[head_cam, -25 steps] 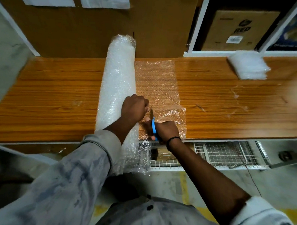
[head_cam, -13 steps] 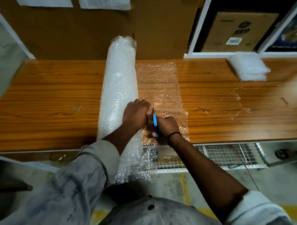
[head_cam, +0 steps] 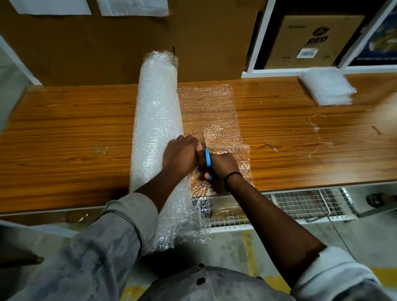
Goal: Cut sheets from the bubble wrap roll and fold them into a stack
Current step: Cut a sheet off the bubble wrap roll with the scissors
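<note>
Head view: a wooden table [head_cam: 67, 138] runs across the frame, with a brown cardboard panel [head_cam: 120, 44] standing at its far edge.
Bubble wrap roll [head_cam: 156, 120]: lies front to back on the table, left of centre. Its near end overhangs the front edge.
Unrolled sheet [head_cam: 210, 111]: a single clear layer lies flat on the wood just right of the roll and is joined to it. The near part is rumpled around the right hand.
Folded stack [head_cam: 326, 86]: cut sheets are piled at the table's far right, well apart from the roll.
Wire basket [head_cam: 297, 205]: sits below the table's front edge, right of the roll.
Left hand [head_cam: 180, 156]: knuckles up and fingers curled, resting on the roll's right flank beside the blade. Whether it pinches the wrap cannot be told.
Right hand [head_cam: 224, 165]: closed round the blue handle of the scissors, resting on the sheet, with a black band at the wrist.
Scissors [head_cam: 207, 161]: the blade points away from the person, along the line where the sheet meets the roll.
</note>
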Demonstrator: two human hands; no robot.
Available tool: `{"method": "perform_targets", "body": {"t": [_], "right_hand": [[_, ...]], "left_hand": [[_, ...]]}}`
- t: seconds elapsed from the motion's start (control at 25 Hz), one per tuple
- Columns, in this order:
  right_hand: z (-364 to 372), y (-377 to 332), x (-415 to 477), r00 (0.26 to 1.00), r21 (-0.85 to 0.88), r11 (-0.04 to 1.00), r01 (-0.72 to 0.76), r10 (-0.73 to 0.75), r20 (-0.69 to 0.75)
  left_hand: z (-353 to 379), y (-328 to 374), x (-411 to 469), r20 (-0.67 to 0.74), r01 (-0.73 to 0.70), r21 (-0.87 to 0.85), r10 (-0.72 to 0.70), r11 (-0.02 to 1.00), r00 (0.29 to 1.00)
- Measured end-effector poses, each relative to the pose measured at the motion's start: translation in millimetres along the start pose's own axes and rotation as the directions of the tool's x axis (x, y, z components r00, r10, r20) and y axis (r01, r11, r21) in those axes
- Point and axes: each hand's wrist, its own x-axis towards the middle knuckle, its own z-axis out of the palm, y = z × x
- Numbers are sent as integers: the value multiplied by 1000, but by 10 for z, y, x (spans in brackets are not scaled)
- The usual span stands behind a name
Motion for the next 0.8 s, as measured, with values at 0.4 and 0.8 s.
{"method": "perform_targets", "body": {"t": [0.4,0.8], "right_hand": [[42,-81,175,997,-66,998,24,-28,-69],[82,-181,333,993,-132,991,34,-48,-109]], "left_hand": [[-65,-33,-23,8,-1,-19,1,1000,1000],[-14,-62,-8,18,3,-8,-3,1000,1000]]}}
